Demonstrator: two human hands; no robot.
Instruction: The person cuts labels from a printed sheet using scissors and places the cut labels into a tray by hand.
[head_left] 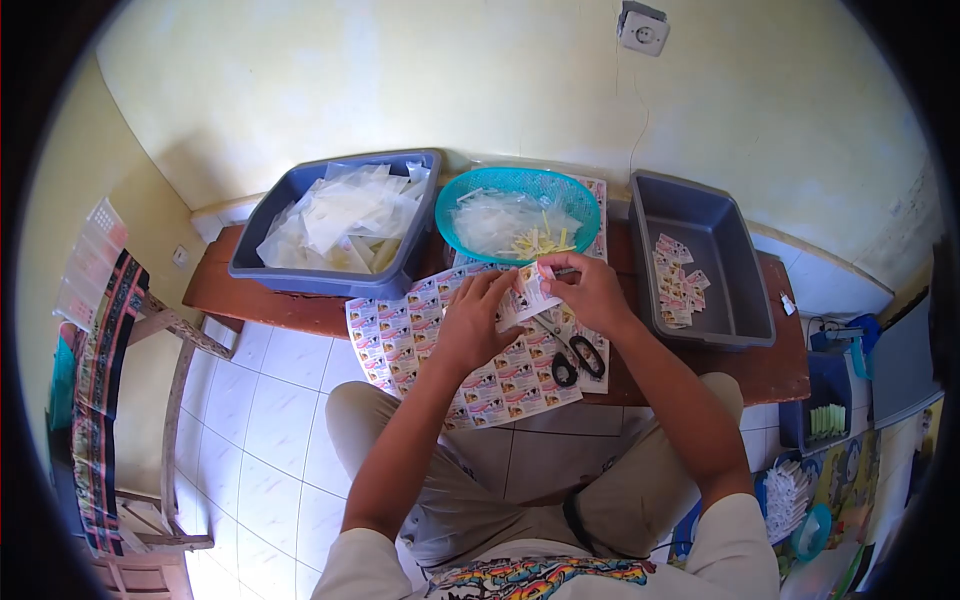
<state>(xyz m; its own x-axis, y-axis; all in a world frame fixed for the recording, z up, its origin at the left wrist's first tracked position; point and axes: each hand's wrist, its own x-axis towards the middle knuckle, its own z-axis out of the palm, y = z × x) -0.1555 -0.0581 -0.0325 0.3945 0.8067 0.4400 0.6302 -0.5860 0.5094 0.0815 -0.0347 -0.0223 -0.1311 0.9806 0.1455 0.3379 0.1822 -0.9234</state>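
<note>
Between my two hands is a small printed paper label piece, white with pink and coloured print. My left hand grips its left side, fingers bent over the paper. The thumb and fingers of my right hand pinch its upper right edge. Beneath the hands, printed label sheets spread over the bench and hang past its front edge. A pair of scissors with black handles lies on these sheets, just below my right hand. Part of the blades is covered by the hands.
A grey tub with translucent plastic bags stands left on the wooden bench. A teal basket behind my hands has clear plastic and yellow strips. In the grey tray at right lie cut labels.
</note>
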